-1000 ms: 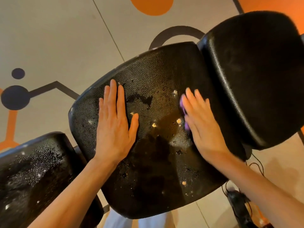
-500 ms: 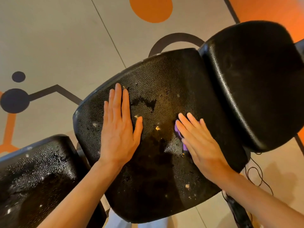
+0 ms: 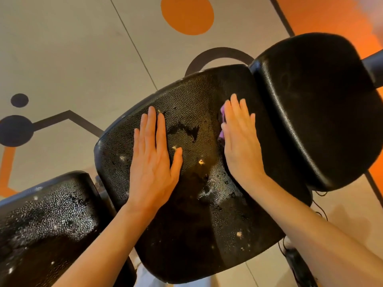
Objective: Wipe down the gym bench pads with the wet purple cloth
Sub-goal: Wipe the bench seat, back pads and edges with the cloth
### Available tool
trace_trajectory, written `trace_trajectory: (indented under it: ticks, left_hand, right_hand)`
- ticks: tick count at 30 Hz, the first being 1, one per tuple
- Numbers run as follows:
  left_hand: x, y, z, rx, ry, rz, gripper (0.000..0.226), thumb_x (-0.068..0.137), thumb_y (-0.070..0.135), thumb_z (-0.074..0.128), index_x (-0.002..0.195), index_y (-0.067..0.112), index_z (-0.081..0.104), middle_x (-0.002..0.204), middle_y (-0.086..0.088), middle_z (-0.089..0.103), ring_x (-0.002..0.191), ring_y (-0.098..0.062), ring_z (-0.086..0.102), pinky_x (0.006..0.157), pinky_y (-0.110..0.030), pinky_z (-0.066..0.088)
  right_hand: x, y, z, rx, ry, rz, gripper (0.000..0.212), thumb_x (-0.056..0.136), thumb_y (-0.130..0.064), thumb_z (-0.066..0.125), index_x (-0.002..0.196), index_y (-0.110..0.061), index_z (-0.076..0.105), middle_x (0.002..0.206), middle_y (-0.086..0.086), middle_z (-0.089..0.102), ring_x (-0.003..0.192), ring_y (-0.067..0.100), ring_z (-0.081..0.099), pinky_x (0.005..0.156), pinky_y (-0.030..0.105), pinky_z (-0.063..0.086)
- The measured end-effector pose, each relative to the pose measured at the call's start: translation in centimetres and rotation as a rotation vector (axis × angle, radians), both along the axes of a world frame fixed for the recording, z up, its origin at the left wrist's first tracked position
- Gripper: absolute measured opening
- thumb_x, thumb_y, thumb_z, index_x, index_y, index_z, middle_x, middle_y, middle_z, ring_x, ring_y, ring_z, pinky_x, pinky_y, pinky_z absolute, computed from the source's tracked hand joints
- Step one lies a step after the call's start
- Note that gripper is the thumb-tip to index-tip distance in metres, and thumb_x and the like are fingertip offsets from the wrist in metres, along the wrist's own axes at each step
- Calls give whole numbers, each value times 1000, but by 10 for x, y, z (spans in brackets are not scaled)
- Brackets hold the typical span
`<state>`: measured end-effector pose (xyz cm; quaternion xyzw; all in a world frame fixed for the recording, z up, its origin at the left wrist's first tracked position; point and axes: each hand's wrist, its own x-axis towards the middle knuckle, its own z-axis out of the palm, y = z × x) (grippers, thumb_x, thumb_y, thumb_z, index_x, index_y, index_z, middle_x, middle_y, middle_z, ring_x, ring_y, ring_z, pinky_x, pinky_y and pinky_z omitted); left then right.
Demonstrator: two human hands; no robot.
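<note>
The black middle bench pad [image 3: 192, 235] fills the centre, wet and dotted with pale crumbs. My left hand [image 3: 154, 160] lies flat on its left part, fingers straight. My right hand [image 3: 241, 139] presses flat on the purple cloth [image 3: 222, 116], of which only a small strip shows at the fingers' left edge. A second black pad [image 3: 323, 112] rises at the right, just beyond my right hand. A third pad [image 3: 45, 226], covered in droplets, sits at the lower left.
The floor [image 3: 72, 59] is beige with orange and dark grey shapes. A black bar [image 3: 374, 67] sticks out at the right edge. Black cables and part of the frame [image 3: 298, 264] lie under the pad at the lower right.
My right hand has slid the cloth forward, up the pad toward its far edge, after drawing it back half a second ago. My left hand has stayed in place.
</note>
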<state>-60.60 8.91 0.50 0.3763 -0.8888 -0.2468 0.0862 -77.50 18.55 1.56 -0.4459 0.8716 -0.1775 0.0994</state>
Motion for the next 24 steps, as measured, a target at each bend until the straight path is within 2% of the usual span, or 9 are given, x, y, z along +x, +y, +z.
trace_trajectory:
  ticks: [3,7,9,11,14,17,19,21,24]
  left_hand:
    - [0,0,0,-4,4,-10,72,100,40,38,157,7,8,165,-11,-2,153,-25,-6,124,-36,-3]
    - [0,1,1,14,-9,1,73,99,40,38,157,8,6,166,-9,-4,153,-23,-7,124,-37,-2]
    - [0,0,1,11,-7,-3,73,99,41,38,157,8,7,166,-10,-3,153,-24,-6,124,-37,-1]
    - [-1,0,0,4,-3,-1,73,99,41,37,157,7,7,166,-10,-2,153,-24,-6,124,-38,-1]
    - [0,2,1,11,-1,-1,72,99,40,37,157,7,7,166,-10,-2,153,-24,-6,124,-39,0]
    - [1,0,3,44,18,-9,72,101,39,39,157,10,5,166,-8,-4,153,-22,-8,124,-37,-2]
    - [3,0,6,62,31,-11,71,102,37,41,157,11,4,166,-7,-5,153,-21,-9,123,-36,-4]
    - [8,2,10,59,27,-4,70,102,38,39,157,11,5,166,-7,-4,153,-21,-9,123,-35,-5]
    - [26,10,10,41,-2,26,73,99,41,38,157,10,5,166,-7,-5,153,-21,-9,123,-34,-6]
  right_hand:
    - [4,-6,3,-5,-31,-52,59,99,-3,40,151,-14,15,159,8,12,148,23,3,121,49,4]
    - [41,55,1,0,-171,87,56,101,-27,31,150,-38,5,154,10,28,142,27,30,118,50,12]
    - [18,24,-2,-63,-154,73,55,97,-21,33,150,-14,21,152,10,24,145,10,17,121,35,6]
    - [-5,-14,-1,-47,-86,-48,53,97,-8,40,148,-4,24,156,9,19,148,15,4,121,40,-1]
    - [8,10,1,-28,-69,-12,49,101,-9,36,148,-7,24,159,6,15,148,20,5,121,40,2]
    - [46,85,7,-19,-157,189,46,103,-18,29,138,10,36,156,-22,15,142,-8,12,116,13,7]
    - [37,77,5,-46,-240,207,44,102,-14,34,134,15,38,146,-21,36,129,-21,28,110,3,11]
    - [13,20,6,-35,-149,108,45,101,-7,38,144,4,31,141,7,47,137,0,33,117,16,9]
    - [-7,-36,7,-63,-44,14,48,103,-18,34,149,-11,23,157,8,23,148,21,10,120,40,1]
